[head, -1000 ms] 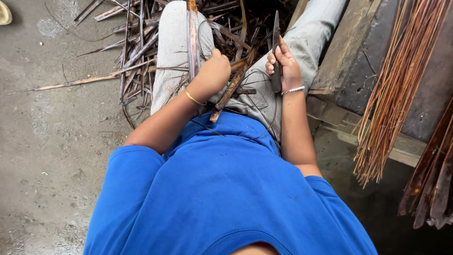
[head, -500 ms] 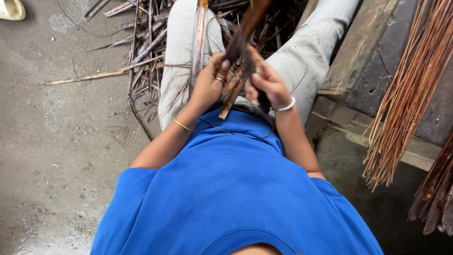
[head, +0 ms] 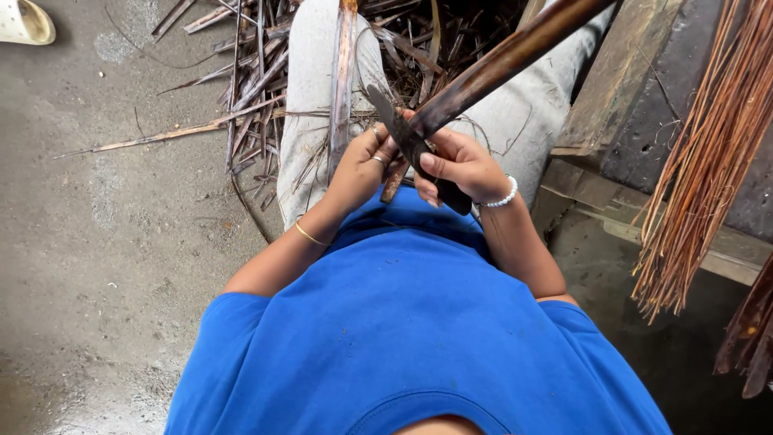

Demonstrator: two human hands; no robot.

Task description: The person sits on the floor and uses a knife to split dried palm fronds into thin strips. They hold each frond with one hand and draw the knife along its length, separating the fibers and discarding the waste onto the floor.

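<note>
I sit in a blue shirt and grey trousers, with both hands together over my lap. My left hand [head: 360, 167], wearing rings and a thin gold bangle, grips the lower end of a long brown cane stick [head: 499, 64] that slants up to the top right. My right hand [head: 460, 165], with a white bead bracelet, is closed on the dark handle of a knife [head: 403, 133]. Its blade points up and left and lies against the stick. A flat brown strip [head: 345, 80] rests lengthwise along my left thigh.
Split strips and shavings [head: 241, 80] are piled on the concrete floor [head: 105, 242] ahead of my knees. A bundle of thin reddish canes [head: 700, 177] leans at the right over a worn wooden plank [head: 612, 105]. A pale sandal [head: 24, 20] lies at the top left.
My hands have come together from apart. The stick has swung up toward the top right, and the knife blade, upright before, now lies against it.
</note>
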